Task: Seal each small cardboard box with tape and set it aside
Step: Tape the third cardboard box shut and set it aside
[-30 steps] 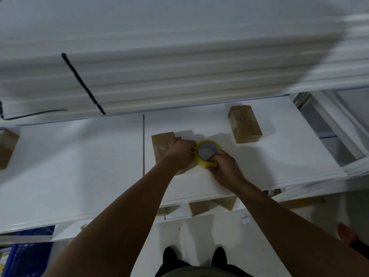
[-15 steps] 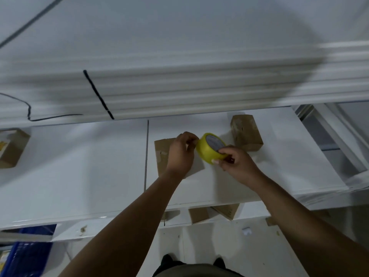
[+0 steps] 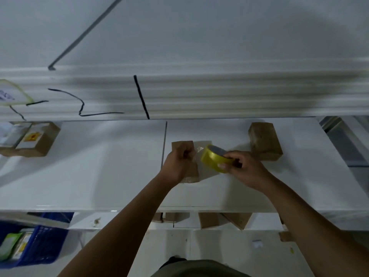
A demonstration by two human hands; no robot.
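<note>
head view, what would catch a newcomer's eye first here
The yellow tape roll stands out most, gripped by the right hand mid-table, with a clear strip stretched to the left hand, which pinches it over a small cardboard box. A second brown box sits just right of them, and a labelled box lies at the far left of the white table.

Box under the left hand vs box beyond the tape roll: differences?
Near box lies partly under the left hand, which pinches the tape end; far box stands untouched. Near box is left of the tape roll, far box right and farther back. Both: small brown cardboard.
</note>
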